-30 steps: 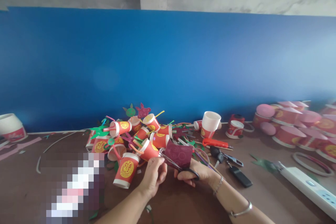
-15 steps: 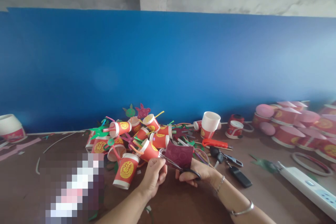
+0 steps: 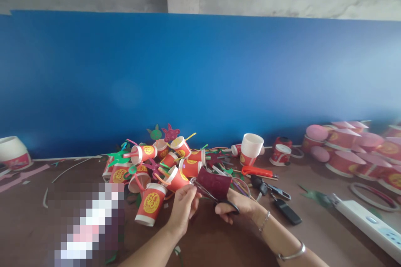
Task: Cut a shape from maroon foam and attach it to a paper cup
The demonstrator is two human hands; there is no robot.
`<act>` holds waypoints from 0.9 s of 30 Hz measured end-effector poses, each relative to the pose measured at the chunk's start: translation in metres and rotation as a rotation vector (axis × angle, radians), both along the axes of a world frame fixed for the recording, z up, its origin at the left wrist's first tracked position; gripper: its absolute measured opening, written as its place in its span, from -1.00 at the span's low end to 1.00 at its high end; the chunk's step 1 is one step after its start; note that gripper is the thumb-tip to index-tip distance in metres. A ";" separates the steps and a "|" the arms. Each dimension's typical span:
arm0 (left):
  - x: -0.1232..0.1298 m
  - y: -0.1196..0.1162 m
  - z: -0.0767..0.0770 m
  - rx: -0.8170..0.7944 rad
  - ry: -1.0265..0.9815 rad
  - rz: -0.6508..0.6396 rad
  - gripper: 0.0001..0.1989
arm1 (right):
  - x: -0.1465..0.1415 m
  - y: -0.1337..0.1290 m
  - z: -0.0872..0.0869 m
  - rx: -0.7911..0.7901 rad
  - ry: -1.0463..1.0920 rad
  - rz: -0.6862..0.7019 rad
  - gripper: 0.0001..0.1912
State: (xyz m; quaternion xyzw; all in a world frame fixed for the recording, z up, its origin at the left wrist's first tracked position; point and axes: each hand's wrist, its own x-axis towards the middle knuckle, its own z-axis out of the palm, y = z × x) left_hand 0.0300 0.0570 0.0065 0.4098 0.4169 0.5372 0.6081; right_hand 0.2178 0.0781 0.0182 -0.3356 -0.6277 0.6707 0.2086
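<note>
My right hand (image 3: 233, 208) is closed around the black handles of a pair of scissors (image 3: 210, 195), whose blades point left. A dark red piece of paper (image 3: 214, 182) stands curved at the blades, in front of the right hand. The fingers of my left hand (image 3: 184, 204) are pinched at the paper's lower left edge, close to the scissor tips. Just left of that hand, a red paper cup (image 3: 151, 204) with a yellow emblem leans on the table. Another red cup (image 3: 178, 179) lies directly behind the left fingers.
A heap of red cups (image 3: 191, 167) with coloured strips lies against the blue panel (image 3: 200, 83). On the right are stacked white-rimmed cups (image 3: 251, 144), a red-orange cutter (image 3: 257, 171), keys (image 3: 259, 184), a black fob (image 3: 287, 210), a power strip (image 3: 366, 221) and pink-topped cups (image 3: 344, 162).
The dark red paper has tilted and curled lower over the scissors. My left fingers have shifted slightly, and both hands stay close together.
</note>
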 end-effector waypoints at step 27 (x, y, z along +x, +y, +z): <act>0.003 0.003 -0.001 0.045 0.074 0.141 -0.62 | 0.040 0.008 0.020 -0.220 -0.029 0.245 -0.58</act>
